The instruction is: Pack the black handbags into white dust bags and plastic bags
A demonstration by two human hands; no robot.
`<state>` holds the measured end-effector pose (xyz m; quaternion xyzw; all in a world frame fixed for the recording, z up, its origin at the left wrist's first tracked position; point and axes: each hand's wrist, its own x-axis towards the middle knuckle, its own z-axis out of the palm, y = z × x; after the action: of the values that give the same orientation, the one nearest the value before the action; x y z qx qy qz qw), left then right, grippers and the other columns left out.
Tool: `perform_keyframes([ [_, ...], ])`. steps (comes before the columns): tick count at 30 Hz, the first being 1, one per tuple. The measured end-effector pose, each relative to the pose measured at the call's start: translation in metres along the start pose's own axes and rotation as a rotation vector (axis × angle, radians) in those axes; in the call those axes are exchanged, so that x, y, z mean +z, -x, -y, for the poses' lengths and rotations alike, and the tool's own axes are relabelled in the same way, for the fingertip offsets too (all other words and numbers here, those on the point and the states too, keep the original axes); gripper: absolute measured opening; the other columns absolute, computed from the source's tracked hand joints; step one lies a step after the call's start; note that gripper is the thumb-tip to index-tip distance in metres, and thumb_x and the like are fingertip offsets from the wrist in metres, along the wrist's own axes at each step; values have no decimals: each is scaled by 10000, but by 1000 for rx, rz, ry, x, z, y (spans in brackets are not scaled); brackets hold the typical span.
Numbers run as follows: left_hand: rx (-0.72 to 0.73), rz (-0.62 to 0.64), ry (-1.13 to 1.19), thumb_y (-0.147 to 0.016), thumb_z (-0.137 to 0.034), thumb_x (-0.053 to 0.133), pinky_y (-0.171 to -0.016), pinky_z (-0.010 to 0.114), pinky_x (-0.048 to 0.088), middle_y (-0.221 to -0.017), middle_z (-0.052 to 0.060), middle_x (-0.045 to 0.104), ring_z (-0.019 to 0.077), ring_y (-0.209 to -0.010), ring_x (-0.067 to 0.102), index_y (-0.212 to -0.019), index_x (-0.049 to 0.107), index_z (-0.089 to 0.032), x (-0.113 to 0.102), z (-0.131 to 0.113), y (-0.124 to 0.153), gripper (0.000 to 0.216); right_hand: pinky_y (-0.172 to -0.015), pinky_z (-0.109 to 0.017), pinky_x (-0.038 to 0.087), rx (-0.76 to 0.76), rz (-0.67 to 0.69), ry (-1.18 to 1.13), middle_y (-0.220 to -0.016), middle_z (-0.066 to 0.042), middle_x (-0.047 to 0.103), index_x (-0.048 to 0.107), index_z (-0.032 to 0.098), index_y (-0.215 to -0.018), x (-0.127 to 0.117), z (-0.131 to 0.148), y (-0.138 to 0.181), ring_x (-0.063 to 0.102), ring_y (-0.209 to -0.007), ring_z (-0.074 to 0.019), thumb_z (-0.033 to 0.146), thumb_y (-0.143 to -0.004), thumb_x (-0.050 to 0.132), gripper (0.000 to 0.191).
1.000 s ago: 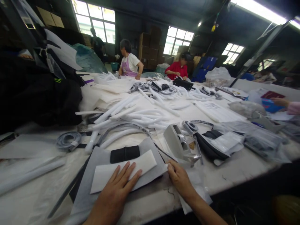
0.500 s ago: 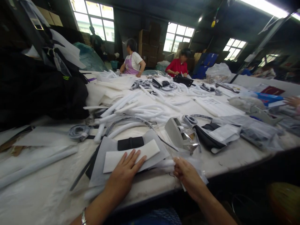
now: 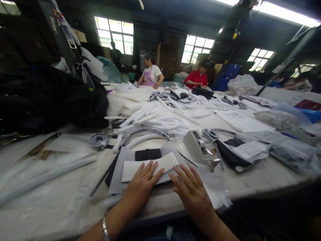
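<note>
My left hand (image 3: 141,185) lies flat, fingers spread, on a white foam strip (image 3: 150,165) that rests on a grey fabric sheet (image 3: 122,170). A black folded piece (image 3: 147,154) sits just beyond the strip. My right hand (image 3: 192,192) is flat too, fingers apart, pressing on the sheet's right edge and on clear plastic film (image 3: 215,192) near the table's front edge. Neither hand grips anything.
A grey tape dispenser (image 3: 195,147) stands just beyond my right hand. White foam tubes (image 3: 150,124), grey coiled straps (image 3: 99,141) and bagged black items (image 3: 235,154) cover the table. Black bags (image 3: 62,100) pile at left. Two people (image 3: 151,72) (image 3: 198,76) work at the far end.
My right hand has let go of the pinched plastic film and moved left, now spread flat next to my left hand. The view has shifted slightly.
</note>
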<state>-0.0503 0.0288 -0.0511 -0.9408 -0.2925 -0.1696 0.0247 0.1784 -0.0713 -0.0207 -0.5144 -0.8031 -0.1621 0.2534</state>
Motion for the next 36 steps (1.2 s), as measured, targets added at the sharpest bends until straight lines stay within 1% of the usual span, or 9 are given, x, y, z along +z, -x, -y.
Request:
perform_keyframes([
  [2,17,-14,-31,-884,30,414,-1127,507,371,-1544,90,416,273,-1427,378,-1507,352,-296,1,1,0,706,-1179,-568,291,-79,26,91,-1496,-86,488,444,201,-1470,17,-11,-14,365,-1429,-296,65,-976,446,512],
  [7,30,-10,-140,-843,49,398,-1103,505,403,-1543,87,419,274,-1414,400,-1499,370,-282,4,0,1,735,-1101,-438,458,-98,3,109,-1425,-67,566,492,149,-1430,46,-26,-1,488,-1353,-233,89,-1020,338,442],
  [13,13,6,-271,-852,-24,402,-1078,597,380,-1523,129,442,346,-1382,430,-1326,574,-167,-2,-25,-20,524,-1031,-451,518,-39,-15,80,-1394,-37,591,544,170,-1386,49,-22,3,563,-1284,-243,93,-1026,336,422],
  [17,156,-20,-242,-795,-75,442,-1117,500,371,-1432,185,537,306,-1354,474,-1295,577,-83,3,-21,-30,518,-1004,-452,535,2,-69,23,-1348,-35,631,581,175,-1346,50,-19,-1,605,-1235,-243,117,-1025,377,385],
  [22,242,-143,-290,-833,-10,380,-1122,421,380,-1474,132,506,237,-1364,469,-1445,431,-110,24,0,-21,623,-1018,-451,523,32,-94,-123,-1307,-42,668,584,170,-1330,34,-20,-4,609,-1222,-245,177,-1004,471,345],
  [26,181,-159,-276,-878,21,317,-1121,423,394,-1485,109,497,223,-1377,455,-1470,407,-135,28,-3,-16,618,-1033,-445,506,204,-80,-165,-1245,-82,694,606,169,-1278,4,-55,2,597,-1204,-242,157,-988,484,315],
  [30,140,-135,-273,-877,51,288,-1128,444,396,-1503,112,475,227,-1400,424,-1477,404,-145,26,-9,-16,641,-866,-476,573,331,8,-64,-1088,-124,729,657,155,-1174,-11,-86,5,654,-1008,-290,82,-963,439,312],
  [34,148,-138,-296,-878,48,301,-1096,451,445,-1494,122,484,245,-1383,449,-1479,403,-146,25,-10,-17,640,-829,-374,588,314,56,-165,-1058,-91,734,648,184,-1162,-6,-67,3,687,-941,-241,185,-978,489,243],
  [36,146,-141,-292,-871,47,307,-1074,456,470,-1484,129,494,250,-1371,465,-1483,397,-142,24,-10,-17,647,-804,-358,589,442,56,-265,-1058,-106,731,597,168,-1245,-2,-51,4,709,-896,-232,287,-993,482,302],
])
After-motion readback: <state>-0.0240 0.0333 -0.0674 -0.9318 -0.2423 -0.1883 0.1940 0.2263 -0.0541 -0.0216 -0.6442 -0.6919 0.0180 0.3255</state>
